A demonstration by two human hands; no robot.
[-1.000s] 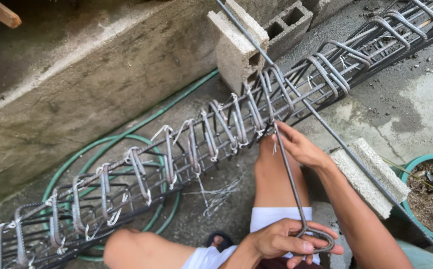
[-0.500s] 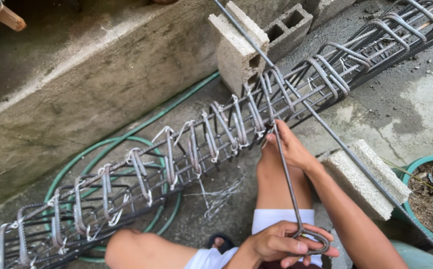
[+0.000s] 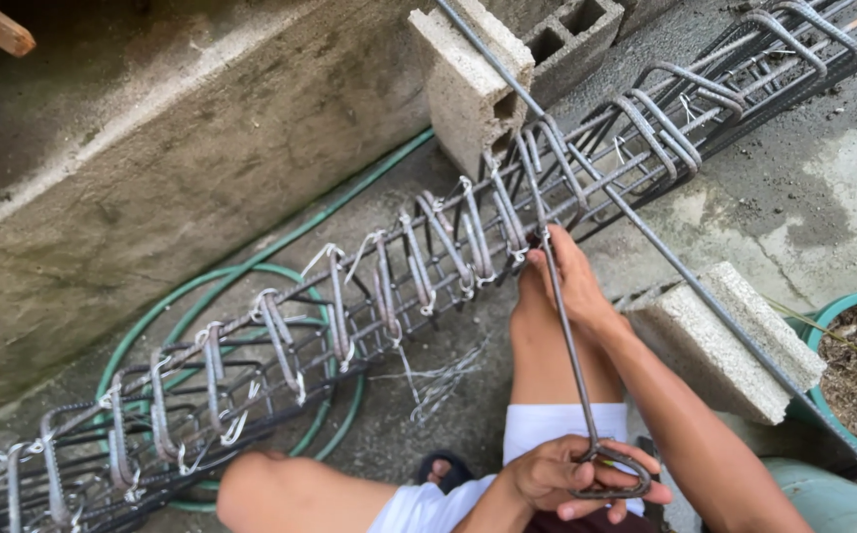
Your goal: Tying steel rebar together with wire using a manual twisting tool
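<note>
— Head view: what are the hands doing?

— The left hand (image 3: 557, 472), at bottom centre, is closing around the looped handle of the tying hook (image 3: 571, 345). The right hand (image 3: 566, 276) is pinching the tie wire (image 3: 520, 255) at the rebar cage (image 3: 389, 286), centre frame.

— Advice?

— Probably keeping the hook straight while twisting is best.

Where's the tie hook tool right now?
Head view, lower centre-right: the tie hook tool runs from the left hand up to the right hand at the rebar cage.

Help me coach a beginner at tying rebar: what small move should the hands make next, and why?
Probably turn the looped handle: the left hand grips the loop of the hook tool, whose tip sits at a wire tie on the cage, where the right hand steadies it.
</note>
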